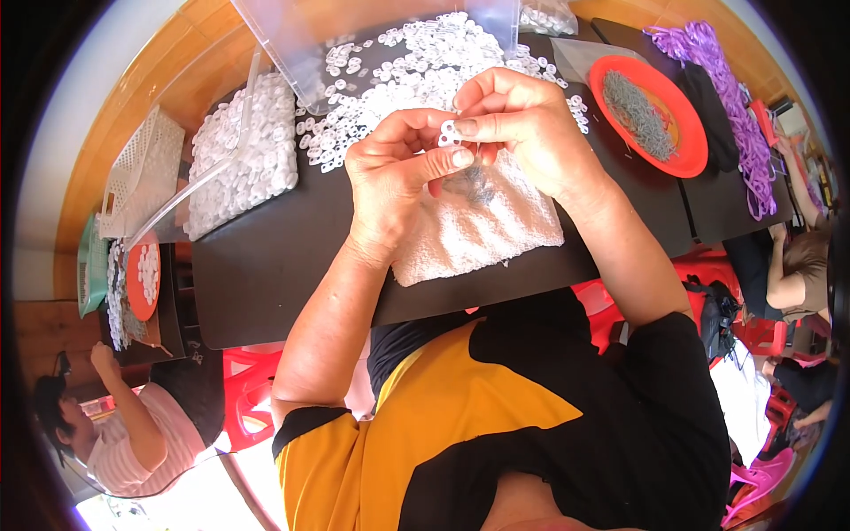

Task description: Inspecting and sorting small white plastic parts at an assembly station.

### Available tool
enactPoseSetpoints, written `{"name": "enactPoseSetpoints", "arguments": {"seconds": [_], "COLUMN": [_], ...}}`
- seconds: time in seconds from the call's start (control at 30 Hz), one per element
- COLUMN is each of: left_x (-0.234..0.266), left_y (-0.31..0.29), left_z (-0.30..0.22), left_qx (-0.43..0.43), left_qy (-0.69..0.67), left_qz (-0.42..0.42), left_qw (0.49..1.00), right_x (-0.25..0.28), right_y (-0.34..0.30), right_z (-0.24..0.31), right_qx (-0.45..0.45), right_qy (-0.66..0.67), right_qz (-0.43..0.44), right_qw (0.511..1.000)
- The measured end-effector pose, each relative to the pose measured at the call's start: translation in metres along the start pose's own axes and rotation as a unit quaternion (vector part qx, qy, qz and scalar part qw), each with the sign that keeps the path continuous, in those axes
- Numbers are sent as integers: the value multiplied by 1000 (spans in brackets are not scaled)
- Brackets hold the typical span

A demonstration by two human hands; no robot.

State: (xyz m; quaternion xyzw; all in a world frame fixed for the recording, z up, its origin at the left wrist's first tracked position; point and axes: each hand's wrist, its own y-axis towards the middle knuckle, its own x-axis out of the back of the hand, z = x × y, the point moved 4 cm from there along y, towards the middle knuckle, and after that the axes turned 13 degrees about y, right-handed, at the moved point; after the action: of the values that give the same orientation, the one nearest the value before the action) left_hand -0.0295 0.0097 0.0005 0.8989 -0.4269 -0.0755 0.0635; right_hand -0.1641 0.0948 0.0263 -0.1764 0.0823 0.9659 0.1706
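Note:
Above a white towel [478, 234], both my hands meet at a small white plastic piece [450, 133] with holes in it. My left hand [398, 168] pinches the piece between thumb and fingers. The thumb of my right hand [536, 124] lies against its right edge, with the fingers curled in a pinch. Something thin shows below the right fingertips, too small to make out. On the towel under my hands rests a little heap of grey metal bits [476, 192], partly covered by the fingers.
Loose white pieces [434, 57] spill from a clear plastic bin [292, 57] at the back. A bag packed with white pieces [243, 146] sits left. At right are a red plate [695, 159] of grey metal bits and purple ribbon [753, 168]. Another person [133, 425] sits at left.

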Motion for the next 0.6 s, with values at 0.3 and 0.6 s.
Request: {"name": "enactPoseSetpoints", "arguments": {"seconds": [0.3, 0.6], "left_x": [2, 3], "left_y": [-4, -5], "left_z": [-4, -5], "left_qx": [-30, -50], "left_qy": [45, 66], "left_qz": [-20, -16], "left_qw": [998, 996], "right_x": [-5, -8], "right_y": [-4, -5], "right_z": [1, 3], "right_qx": [-112, -114], "right_qy": [-46, -46], "right_qz": [55, 67], "right_qw": [991, 990]}}
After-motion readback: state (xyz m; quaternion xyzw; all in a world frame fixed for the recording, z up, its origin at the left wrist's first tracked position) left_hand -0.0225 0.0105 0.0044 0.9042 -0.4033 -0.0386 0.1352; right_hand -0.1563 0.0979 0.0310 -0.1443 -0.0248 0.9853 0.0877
